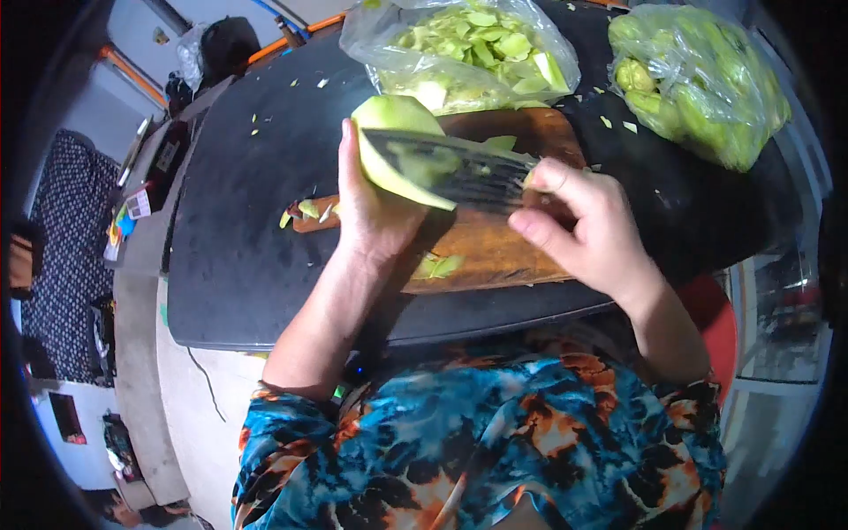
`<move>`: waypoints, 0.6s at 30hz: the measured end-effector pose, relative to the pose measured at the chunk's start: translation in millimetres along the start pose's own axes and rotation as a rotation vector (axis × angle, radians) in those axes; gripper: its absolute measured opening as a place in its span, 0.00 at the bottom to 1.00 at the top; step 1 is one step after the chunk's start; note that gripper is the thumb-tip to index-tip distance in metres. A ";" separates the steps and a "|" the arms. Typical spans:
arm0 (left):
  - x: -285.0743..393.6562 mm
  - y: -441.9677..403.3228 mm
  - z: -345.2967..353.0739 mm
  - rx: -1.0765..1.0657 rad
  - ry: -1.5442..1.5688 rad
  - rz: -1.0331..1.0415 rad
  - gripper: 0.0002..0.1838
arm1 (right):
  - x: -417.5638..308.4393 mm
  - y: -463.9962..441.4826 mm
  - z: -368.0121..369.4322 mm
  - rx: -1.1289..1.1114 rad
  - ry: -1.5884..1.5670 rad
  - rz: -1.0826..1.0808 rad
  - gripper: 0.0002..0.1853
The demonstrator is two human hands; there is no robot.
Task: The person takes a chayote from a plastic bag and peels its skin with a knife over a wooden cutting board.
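My left hand [375,212] holds a large pale green fruit [393,115] from below and the left side, its thumb upright along the near edge. The fruit's cut face looks smooth; I cannot tell its exact kind. Against it lies the broad dark blade of a knife [442,170], slightly smeared by motion and covering part of the fruit. My right hand [587,216] is closed around the knife's handle end, mostly hidden by the fingers. Beneath both hands is a wooden cutting board [503,252] with a handle at its left and several green scraps [440,265] on it.
A clear plastic bag [367,40] full of pale green slices stands open behind the board. Another bag [707,88] at the back right holds whole green fruits. Small peel bits are scattered on the black table [238,238]. A red seat [714,327] shows at the right.
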State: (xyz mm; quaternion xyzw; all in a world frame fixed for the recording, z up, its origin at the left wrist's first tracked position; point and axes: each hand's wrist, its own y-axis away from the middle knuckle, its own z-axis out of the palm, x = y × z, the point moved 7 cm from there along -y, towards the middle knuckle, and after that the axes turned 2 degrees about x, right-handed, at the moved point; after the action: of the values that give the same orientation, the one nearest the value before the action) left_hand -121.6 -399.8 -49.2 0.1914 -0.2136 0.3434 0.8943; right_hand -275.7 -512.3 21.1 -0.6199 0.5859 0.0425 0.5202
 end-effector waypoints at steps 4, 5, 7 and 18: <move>-18.5 2.5 -1.8 -0.283 0.231 -0.281 0.39 | -12.2 7.9 27.7 -0.152 0.294 -0.215 0.21; -17.3 3.3 -4.2 -0.228 0.164 -0.243 0.39 | -10.9 8.9 32.2 -0.183 0.255 -0.160 0.20; -13.5 4.8 -7.2 -0.179 0.071 -0.192 0.37 | -17.0 8.5 36.6 -0.188 0.302 -0.225 0.22; -19.5 4.3 -10.8 -0.267 0.104 -0.302 0.33 | -26.6 10.5 42.9 -0.189 0.422 -0.426 0.22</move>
State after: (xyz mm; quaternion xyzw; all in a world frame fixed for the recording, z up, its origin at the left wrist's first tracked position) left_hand -135.0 -401.9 -67.4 0.0828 -0.1798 0.1834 0.9629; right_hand -268.1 -462.0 12.9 -0.7694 0.5313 -0.1429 0.3246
